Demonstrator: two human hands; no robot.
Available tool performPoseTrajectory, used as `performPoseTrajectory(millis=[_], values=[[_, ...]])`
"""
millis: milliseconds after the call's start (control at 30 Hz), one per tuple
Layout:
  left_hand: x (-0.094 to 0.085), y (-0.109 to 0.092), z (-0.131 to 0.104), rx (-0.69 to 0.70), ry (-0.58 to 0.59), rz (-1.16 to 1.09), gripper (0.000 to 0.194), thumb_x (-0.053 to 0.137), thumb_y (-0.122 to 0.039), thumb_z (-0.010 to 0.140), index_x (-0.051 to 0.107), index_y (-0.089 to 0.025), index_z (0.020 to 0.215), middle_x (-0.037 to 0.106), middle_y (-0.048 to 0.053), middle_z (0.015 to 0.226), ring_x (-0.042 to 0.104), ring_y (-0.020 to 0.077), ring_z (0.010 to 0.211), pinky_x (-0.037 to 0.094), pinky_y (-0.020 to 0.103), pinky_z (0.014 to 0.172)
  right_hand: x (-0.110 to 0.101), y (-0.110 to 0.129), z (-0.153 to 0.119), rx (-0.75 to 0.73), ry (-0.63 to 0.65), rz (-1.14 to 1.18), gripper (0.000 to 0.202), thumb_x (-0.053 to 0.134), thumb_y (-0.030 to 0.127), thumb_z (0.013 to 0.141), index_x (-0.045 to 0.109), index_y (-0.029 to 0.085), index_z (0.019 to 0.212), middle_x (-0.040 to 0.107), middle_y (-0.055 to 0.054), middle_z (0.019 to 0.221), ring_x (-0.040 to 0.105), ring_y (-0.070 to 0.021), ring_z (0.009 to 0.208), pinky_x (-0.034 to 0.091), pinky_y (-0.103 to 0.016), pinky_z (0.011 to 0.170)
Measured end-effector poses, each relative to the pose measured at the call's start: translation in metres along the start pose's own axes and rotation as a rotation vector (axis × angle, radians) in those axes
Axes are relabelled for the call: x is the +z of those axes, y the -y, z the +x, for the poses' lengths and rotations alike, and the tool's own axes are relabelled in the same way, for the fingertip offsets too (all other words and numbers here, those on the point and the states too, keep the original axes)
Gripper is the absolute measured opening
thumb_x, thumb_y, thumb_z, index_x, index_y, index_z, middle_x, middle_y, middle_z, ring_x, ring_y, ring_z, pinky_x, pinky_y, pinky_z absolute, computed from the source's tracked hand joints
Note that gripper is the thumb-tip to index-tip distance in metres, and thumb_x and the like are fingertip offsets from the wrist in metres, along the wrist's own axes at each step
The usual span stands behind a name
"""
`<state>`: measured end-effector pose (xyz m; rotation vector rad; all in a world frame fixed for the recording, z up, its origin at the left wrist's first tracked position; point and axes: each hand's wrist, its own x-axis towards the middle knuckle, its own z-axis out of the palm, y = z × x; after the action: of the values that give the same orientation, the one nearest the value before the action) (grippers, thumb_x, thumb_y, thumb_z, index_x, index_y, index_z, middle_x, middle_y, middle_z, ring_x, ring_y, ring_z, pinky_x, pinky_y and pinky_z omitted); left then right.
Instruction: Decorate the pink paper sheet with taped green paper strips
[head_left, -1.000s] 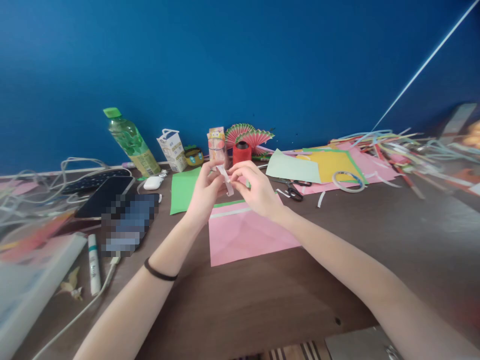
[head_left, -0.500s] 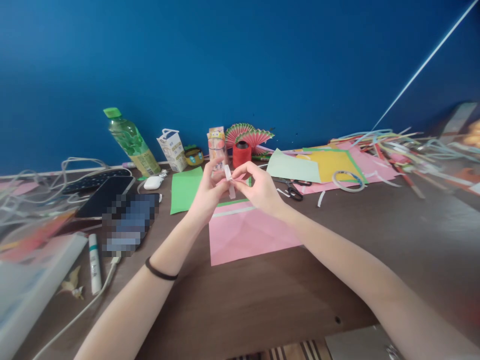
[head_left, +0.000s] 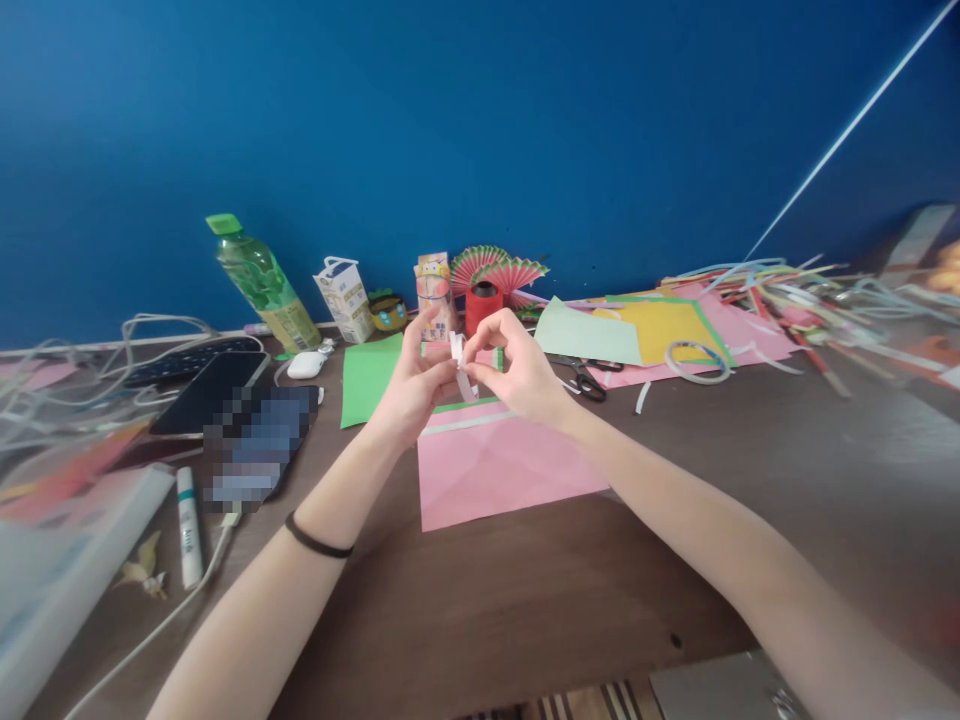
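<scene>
I'm pinching a narrow white paper strip (head_left: 465,384) betw. L hand (head_left: 418,385) & R hand (head_left: 521,375), prob. folding it; next move's likely calling for steady, light fingers.

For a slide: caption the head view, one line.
Left hand and right hand holding a white strip, with pink paper and scissors on the desk.

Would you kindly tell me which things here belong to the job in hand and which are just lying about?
Likely in the job:
white paper strip, between left hand and right hand
pink sheet
perhaps black scissors

Seemingly just lying about:
green bottle
white carton
white marker
</scene>
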<state>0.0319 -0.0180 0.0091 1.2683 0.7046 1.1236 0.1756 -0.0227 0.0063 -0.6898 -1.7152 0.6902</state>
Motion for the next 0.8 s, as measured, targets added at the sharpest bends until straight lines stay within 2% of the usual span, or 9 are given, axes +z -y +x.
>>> performPoseTrajectory(millis=[67, 233, 367, 500, 667, 800], values=[[0.000, 0.000, 0.000, 0.009, 0.005, 0.012, 0.073, 0.058, -0.016, 0.069, 0.023, -0.031, 0.131, 0.063, 0.002, 0.093, 0.064, 0.0154, 0.076, 0.053, 0.035, 0.070, -0.001, 0.000, 0.000, -0.011, -0.001, 0.013, 0.022, 0.055, 0.012, 0.076, 0.037, 0.022, 0.084, 0.052, 0.004, 0.076, 0.055, -0.0117, 0.076, 0.047, -0.033, 0.074], [0.002, 0.003, -0.001, -0.013, 0.060, 0.030, 0.062, 0.055, -0.017, 0.070, 0.032, -0.029, 0.127, 0.058, 0.001, 0.093, 0.060, 0.0118, 0.066, 0.051, 0.035, 0.068, -0.003, -0.001, 0.002, 0.035, 0.002, 0.107, 0.022, 0.055, 0.017, 0.077, 0.036, 0.023, 0.085, 0.050, 0.004, 0.077, 0.054, -0.0106, 0.067, 0.048, -0.028, 0.059], [0.004, 0.005, -0.001, -0.014, 0.060, 0.018, 0.054, 0.053, -0.015, 0.069, 0.041, -0.026, 0.121, 0.056, 0.000, 0.088, 0.055, 0.0091, 0.060, 0.047, 0.030, 0.062, -0.005, 0.003, 0.003, 0.036, 0.018, 0.163, 0.023, 0.058, 0.019, 0.077, 0.036, 0.023, 0.083, 0.051, 0.003, 0.076, 0.054, -0.0107, 0.069, 0.049, -0.029, 0.063], [0.007, 0.004, -0.001, -0.048, 0.038, -0.039, 0.048, 0.050, -0.011, 0.068, 0.048, -0.021, 0.115, 0.055, 0.001, 0.088, 0.049, 0.0065, 0.055, 0.041, 0.024, 0.054, -0.005, 0.001, 0.004, 0.108, 0.018, 0.300, 0.029, 0.062, 0.021, 0.073, 0.035, 0.023, 0.081, 0.052, 0.004, 0.073, 0.054, -0.0104, 0.067, 0.049, -0.029, 0.063], [0.009, 0.002, -0.003, -0.084, 0.011, 0.005, 0.055, 0.047, -0.010, 0.067, 0.044, -0.020, 0.121, 0.055, -0.001, 0.080, 0.046, 0.0064, 0.053, 0.037, 0.022, 0.050, -0.004, -0.007, 0.005, 0.216, -0.002, 0.516, 0.036, 0.069, 0.025, 0.067, 0.036, 0.023, 0.080, 0.051, 0.006, 0.072, 0.053, -0.0092, 0.067, 0.047, -0.026, 0.064], [0.004, 0.001, -0.002, -0.085, -0.025, 0.092, 0.063, 0.045, -0.012, 0.067, 0.037, -0.021, 0.129, 0.060, 0.001, 0.086, 0.043, 0.0058, 0.049, 0.036, 0.022, 0.050, -0.010, -0.001, 0.010, 0.217, -0.064, 0.618, 0.033, 0.070, 0.025, 0.067, 0.040, 0.023, 0.079, 0.052, 0.006, 0.074, 0.054, -0.0089, 0.071, 0.047, -0.026, 0.070]])
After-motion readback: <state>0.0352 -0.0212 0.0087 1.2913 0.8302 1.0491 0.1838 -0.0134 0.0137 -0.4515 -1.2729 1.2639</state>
